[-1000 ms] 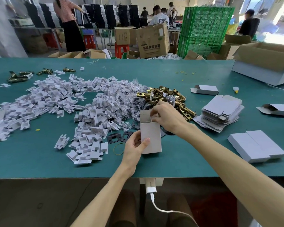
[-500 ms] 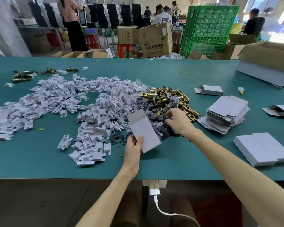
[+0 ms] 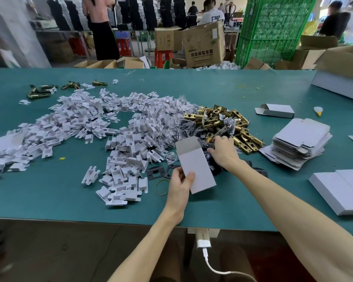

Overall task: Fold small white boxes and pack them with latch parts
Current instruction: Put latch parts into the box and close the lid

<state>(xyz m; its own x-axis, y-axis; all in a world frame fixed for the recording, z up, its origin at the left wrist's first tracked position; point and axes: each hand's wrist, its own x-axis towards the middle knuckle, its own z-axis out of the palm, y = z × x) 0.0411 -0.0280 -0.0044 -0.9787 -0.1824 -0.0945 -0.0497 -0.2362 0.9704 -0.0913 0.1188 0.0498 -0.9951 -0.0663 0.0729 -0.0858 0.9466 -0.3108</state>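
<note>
White box (image 3: 196, 165), flap open, pinched at its 6 o'clock end by left hand (image 3: 179, 185), right hand (image 3: 222, 149) curled round latch part (image 3: 207, 144) at its 1 o'clock; looks like the packing step, next needs part lined up with mouth.

The box (image 3: 197, 169) is made of matt white card. The latch parts (image 3: 216, 119) are finished in glossy brass-coloured metal. The counter (image 3: 49, 200) is surfaced in smooth matt green.

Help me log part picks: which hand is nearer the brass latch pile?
Right. The right hand is at the near edge of the brass latch pile, gripping a latch part; the left hand sits closer to the person, holding the white box by its lower end.
</note>
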